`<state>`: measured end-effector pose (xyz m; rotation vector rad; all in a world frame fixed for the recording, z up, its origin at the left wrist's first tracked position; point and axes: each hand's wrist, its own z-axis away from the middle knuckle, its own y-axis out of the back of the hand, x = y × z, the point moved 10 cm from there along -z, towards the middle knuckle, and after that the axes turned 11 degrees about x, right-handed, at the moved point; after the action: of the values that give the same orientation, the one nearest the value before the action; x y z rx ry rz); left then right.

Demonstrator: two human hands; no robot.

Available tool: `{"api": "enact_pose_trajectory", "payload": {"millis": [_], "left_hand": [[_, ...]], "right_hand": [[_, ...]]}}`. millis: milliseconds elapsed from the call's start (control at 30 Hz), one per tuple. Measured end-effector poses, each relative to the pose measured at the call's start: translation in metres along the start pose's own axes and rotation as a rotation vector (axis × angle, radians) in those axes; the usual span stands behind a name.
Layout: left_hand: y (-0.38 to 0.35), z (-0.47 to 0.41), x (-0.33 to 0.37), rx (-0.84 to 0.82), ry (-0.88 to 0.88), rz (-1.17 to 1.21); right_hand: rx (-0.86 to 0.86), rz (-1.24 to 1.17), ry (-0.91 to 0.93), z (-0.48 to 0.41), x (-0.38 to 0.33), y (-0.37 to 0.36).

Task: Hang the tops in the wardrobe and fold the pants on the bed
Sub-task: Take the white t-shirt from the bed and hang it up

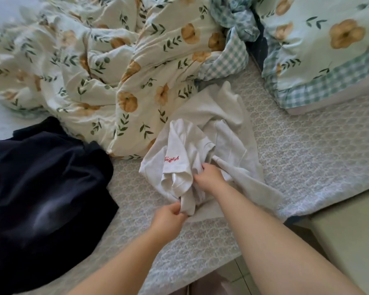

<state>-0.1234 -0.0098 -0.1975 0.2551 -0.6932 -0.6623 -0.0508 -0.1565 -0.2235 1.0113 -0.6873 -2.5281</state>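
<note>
A crumpled white top (179, 154) with red script lettering lies bunched on the bed (307, 150), on top of a pale beige garment (211, 111) spread beneath it. My left hand (168, 216) pinches a hanging fold at the near edge of the white top. My right hand (209, 177) grips the bunched white fabric near its middle, fingers buried in the cloth. A dark navy garment (45, 188) lies rumpled at the left of the bed, apart from both hands.
A floral duvet (94, 67) is heaped across the back left of the bed. A floral pillow (328, 50) with a checked border sits at the back right. A pale cabinet top (354, 241) stands at the right beside the bed's near corner, with floor tiles (228, 273) below.
</note>
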Motion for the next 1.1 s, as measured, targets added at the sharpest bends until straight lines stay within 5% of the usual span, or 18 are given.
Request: {"api": "enact_pose_trajectory", "payload": {"millis": [67, 167, 233, 333, 467, 700, 900, 1100], "left_hand": [[0.012, -0.001, -0.004, 0.112, -0.002, 0.007], [0.063, 0.007, -0.002, 0.528, 0.038, -0.019], [0.086, 0.016, 0.021, 0.663, -0.072, -0.031], [0.084, 0.009, 0.058, 0.514, -0.206, 0.050], [0.060, -0.010, 0.072, 0.232, -0.001, 0.173], [0.081, -0.005, 0.081, 0.253, 0.057, 0.344], [0.082, 0.019, 0.103, 0.143, 0.047, 0.554], [0.112, 0.037, 0.124, 0.208, 0.026, 0.744]], "right_hand": [[0.025, 0.100, 0.006, 0.003, -0.004, -0.007], [0.103, 0.129, 0.024, 0.014, -0.006, 0.002], [0.132, 0.130, 0.106, 0.028, -0.016, 0.010], [0.164, 0.054, 0.237, 0.049, -0.029, 0.020], [0.083, -0.003, 0.335, 0.068, -0.048, 0.014], [0.093, -0.382, 0.229, 0.076, -0.053, 0.042], [-0.069, 0.382, 0.390, 0.084, -0.055, 0.022], [0.198, 0.716, 0.532, 0.099, -0.088, 0.081]]}}
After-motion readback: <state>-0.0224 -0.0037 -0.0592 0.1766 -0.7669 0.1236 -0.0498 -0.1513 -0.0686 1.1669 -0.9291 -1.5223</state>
